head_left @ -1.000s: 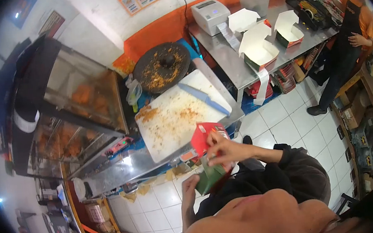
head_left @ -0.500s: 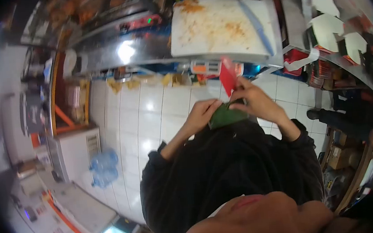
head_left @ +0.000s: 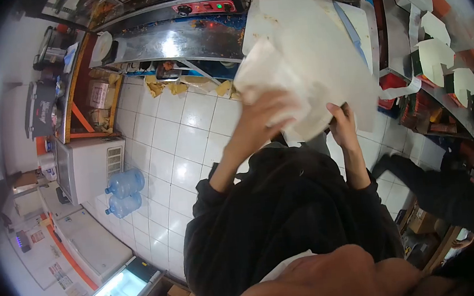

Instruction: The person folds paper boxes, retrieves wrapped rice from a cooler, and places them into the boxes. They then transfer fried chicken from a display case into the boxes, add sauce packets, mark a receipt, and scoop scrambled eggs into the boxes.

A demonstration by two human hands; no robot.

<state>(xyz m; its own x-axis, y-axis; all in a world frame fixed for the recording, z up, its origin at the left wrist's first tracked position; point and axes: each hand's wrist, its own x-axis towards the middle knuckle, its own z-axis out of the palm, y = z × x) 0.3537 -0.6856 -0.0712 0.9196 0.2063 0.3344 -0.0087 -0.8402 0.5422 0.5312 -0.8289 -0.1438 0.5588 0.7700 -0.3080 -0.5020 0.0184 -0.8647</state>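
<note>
A large white sheet of paper (head_left: pixel 312 66) spreads in front of me, its far part over the cutting board and its near part hanging past the board's edge. My right hand (head_left: pixel 344 126) pinches the near right edge between thumb and fingers. At the near left side, my left hand (head_left: pixel 262 117) is on the paper, thumb apart from the blurred fingers, and seems to grip it. The paper's left part is folded up and smeared by motion. Beneath it lies the white cutting board (head_left: pixel 373 49), mostly hidden. A knife with a blue-grey blade (head_left: pixel 348 29) rests on the board's right side.
A steel counter (head_left: pixel 147 42) with a red control panel (head_left: pixel 206 7) runs left of the board. White-and-red boxes (head_left: pixel 437 60) stand at the right. Blue water bottles (head_left: pixel 124 193) are on the tiled floor. Another person in dark clothes (head_left: pixel 434 180) is at the right.
The green item and the red piece that were in my hands are no longer in view. Both hands are now at a large white sheet. The other person has shifted.
</note>
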